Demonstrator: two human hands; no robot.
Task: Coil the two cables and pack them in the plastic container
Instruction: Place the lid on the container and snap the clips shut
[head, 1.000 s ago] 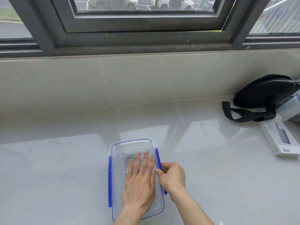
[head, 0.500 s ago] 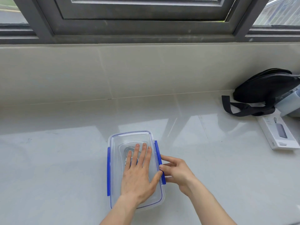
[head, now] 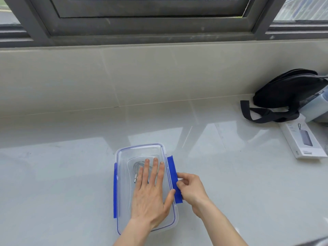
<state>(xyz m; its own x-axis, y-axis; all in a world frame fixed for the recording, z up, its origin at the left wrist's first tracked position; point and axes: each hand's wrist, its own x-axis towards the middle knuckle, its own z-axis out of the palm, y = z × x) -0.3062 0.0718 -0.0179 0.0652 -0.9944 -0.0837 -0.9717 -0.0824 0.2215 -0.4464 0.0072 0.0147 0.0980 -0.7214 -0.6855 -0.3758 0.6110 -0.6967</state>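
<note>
A pale, glossy tabletop (head: 71, 174) fills most of the view, running back to a tiled upstand beneath a grey window frame (head: 150, 25). At the far right, against the upstand, lies a black bag (head: 284, 91) with its strap (head: 257, 116) looped out onto the tabletop; just in front of it a white product box (head: 303, 141) lies flat, and a pale blue object at the frame's edge is too cropped to identify.

Near the front centre stands the plastic container (head: 122, 174) — clear, rectangular, its long side running away from the viewer, with the clear lid (head: 142, 151) seated on top. A blue latch (head: 115, 190) lies down along the left long side; the blue latch on the right (head: 172, 167) stands angled out from the rim.

The left hand (head: 150, 192) lies palm-down on the lid, its grip spread: fingers straight and pressing flat, thumb reaching to the right rim. The right hand (head: 191, 189) sits just beside the container's right side, its grip pinching the right latch, with curled fingers and thumb closed on the flap's lower half.

Through the lid, beneath the left fingertips, the coiled cables (head: 137, 166) show faintly inside the container — grey loops with a metal connector (head: 135, 179) pointing toward the viewer. How many coils lie there cannot be told.
</note>
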